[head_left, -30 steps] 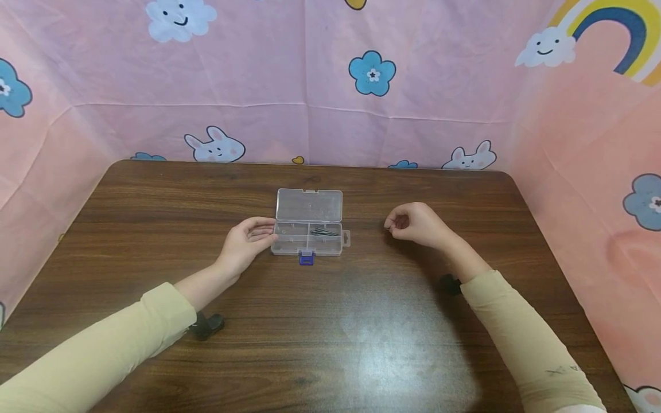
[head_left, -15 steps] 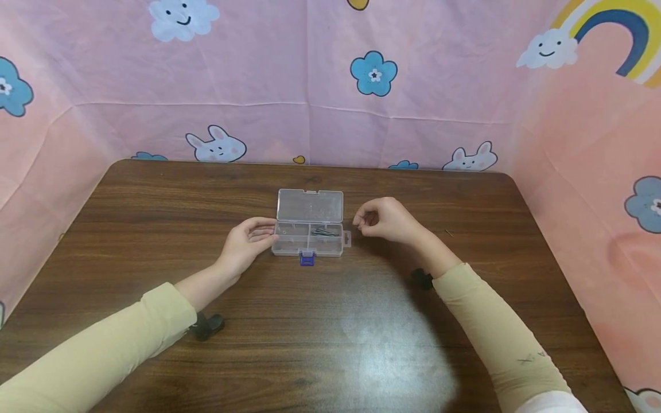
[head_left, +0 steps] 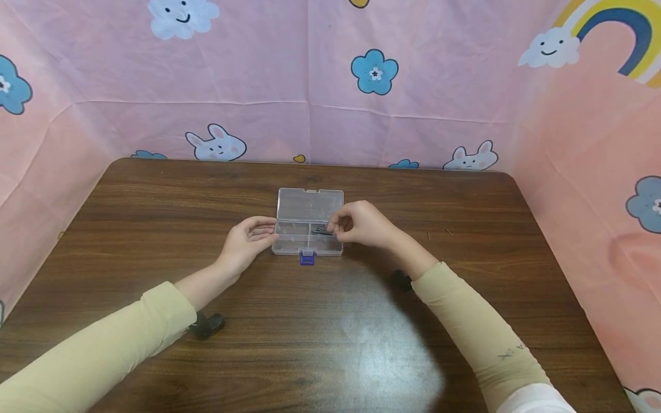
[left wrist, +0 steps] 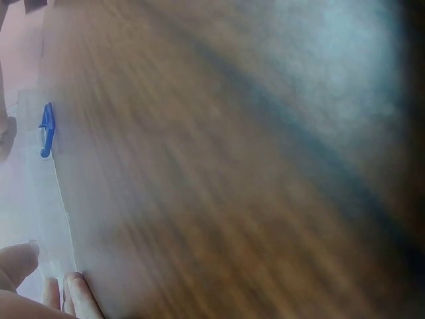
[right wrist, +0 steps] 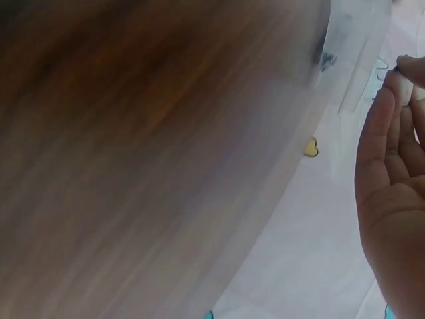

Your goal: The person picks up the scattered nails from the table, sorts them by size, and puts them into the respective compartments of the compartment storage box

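A clear plastic compartment box [head_left: 291,245] lies on the table with its lid [head_left: 310,205] folded back and its blue latch [head_left: 307,259] hanging at the front. My left hand [head_left: 242,245] holds its left end, thumb [left wrist: 21,262] on one side and fingers [left wrist: 81,298] on another. Over the back right compartment, my right hand [head_left: 364,223] pinches something small between thumb and fingertips; only a dark tip shows in the right wrist view, so its kind is unclear. Several thin, dark, nail-like pieces [head_left: 321,230] lie in that compartment, partly covered by the fingers. A small ring [head_left: 284,232] sits in the back left one.
Two thin nail-like pieces [head_left: 428,236] lie apart on the brown wood table [head_left: 170,218], right of the box. Dark wrist camera mounts [head_left: 207,326] stick out below both forearms. A pink patterned cloth [head_left: 268,74] hangs behind the table and along its sides.
My right hand has moved left from beside the box to over its back right compartment, uncovering the two thin pieces on the table. The left hand stays on the box.
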Demonstrator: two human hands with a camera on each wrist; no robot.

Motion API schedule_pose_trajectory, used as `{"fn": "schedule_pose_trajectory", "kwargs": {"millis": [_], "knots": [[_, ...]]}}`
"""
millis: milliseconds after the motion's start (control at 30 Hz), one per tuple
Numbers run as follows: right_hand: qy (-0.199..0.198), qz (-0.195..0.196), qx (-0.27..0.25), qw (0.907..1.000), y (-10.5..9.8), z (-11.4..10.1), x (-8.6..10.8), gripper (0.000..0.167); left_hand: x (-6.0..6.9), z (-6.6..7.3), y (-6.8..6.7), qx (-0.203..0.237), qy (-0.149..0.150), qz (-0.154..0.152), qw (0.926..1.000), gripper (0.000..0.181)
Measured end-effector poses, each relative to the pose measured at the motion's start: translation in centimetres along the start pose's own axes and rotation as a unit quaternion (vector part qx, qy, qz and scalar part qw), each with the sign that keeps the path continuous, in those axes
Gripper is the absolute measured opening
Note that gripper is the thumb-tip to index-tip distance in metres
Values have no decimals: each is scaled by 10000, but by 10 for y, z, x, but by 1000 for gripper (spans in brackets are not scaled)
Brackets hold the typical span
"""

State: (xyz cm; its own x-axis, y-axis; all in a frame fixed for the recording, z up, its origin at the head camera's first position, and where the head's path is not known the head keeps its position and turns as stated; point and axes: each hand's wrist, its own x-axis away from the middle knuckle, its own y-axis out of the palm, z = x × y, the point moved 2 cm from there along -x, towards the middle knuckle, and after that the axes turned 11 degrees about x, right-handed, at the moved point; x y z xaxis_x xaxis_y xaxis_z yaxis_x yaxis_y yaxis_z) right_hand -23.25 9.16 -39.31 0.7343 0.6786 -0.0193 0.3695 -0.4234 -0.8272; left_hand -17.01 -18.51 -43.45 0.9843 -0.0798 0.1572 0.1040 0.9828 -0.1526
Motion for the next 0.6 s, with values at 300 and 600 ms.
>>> {"fn": "schedule_pose_trajectory", "kwargs": {"millis": [300,600], "knots": [[-316,-140,156,9993,10,-9,-7,14,0,0,0,32,-24,-23,10000,46],[-599,-97,329,9976,14,-10,-8,13,-1,0,-1,20,31,-7,10000,45]]}}
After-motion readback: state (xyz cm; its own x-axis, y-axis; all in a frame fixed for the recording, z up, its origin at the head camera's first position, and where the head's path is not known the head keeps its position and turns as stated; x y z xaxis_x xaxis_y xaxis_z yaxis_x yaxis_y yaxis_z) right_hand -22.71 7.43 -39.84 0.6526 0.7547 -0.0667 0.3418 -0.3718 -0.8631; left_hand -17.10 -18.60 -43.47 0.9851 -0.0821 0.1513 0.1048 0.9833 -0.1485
